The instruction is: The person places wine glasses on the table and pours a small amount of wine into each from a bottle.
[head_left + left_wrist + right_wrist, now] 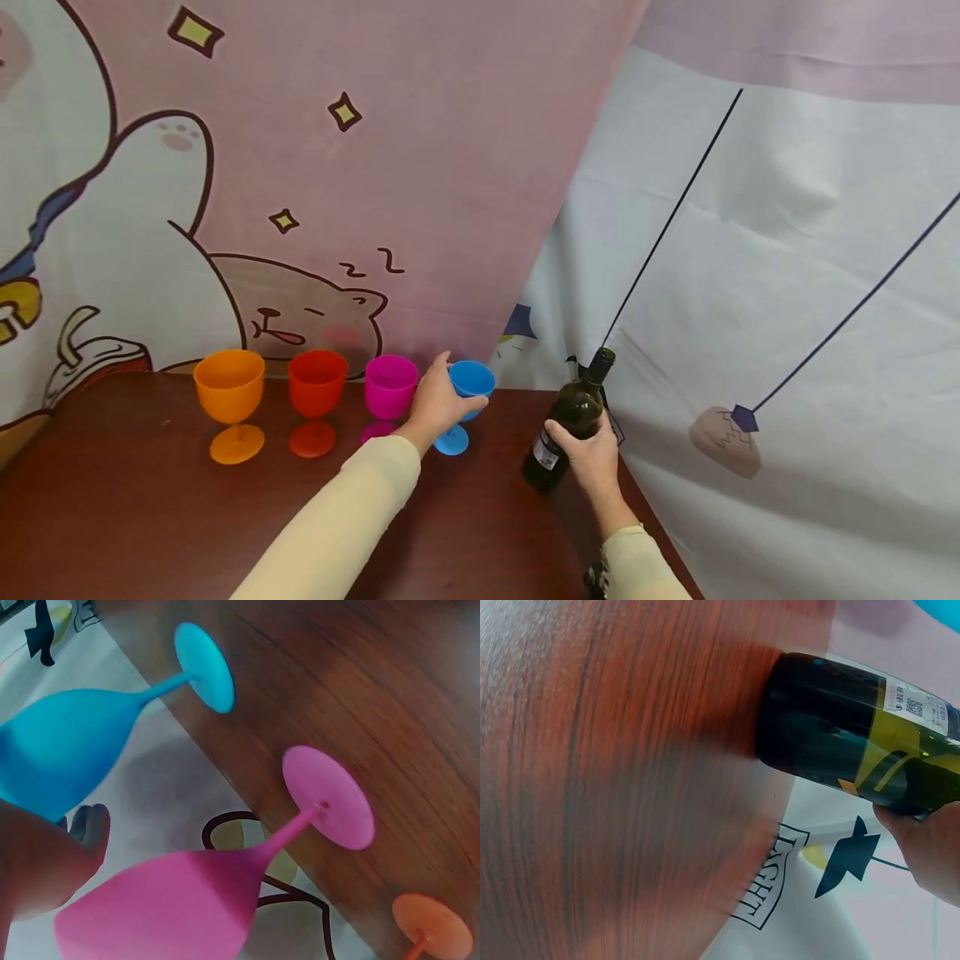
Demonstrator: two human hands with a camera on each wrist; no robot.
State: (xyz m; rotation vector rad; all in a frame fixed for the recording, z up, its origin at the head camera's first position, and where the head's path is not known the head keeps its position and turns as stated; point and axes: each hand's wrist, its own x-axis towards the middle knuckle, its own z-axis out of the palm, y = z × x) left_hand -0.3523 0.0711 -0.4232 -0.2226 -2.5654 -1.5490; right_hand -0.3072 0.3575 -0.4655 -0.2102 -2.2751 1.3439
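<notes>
A blue goblet (pixel 471 380) stands at the right end of a row of goblets. My left hand (pixel 438 404) is at its bowl, thumb across the front and fingers extended along the far left side. In the left wrist view, the fingers (pixel 91 834) come up beside the blue goblet's bowl (pixel 67 746); firm contact is unclear. My right hand (pixel 596 454) grips a dark green wine bottle (pixel 573 414) around its body, with the thumb across the near side. The bottle's base (pixel 795 712) is at or just above the table; a label shows low on its side.
Left of the blue goblet stand a magenta goblet (pixel 392 388), a red goblet (pixel 318 383) and an orange goblet (pixel 229 387). A brown wooden table (pixel 150 517) bears them. Behind it hangs a printed cloth (pixel 450 167), which also runs along the right edge.
</notes>
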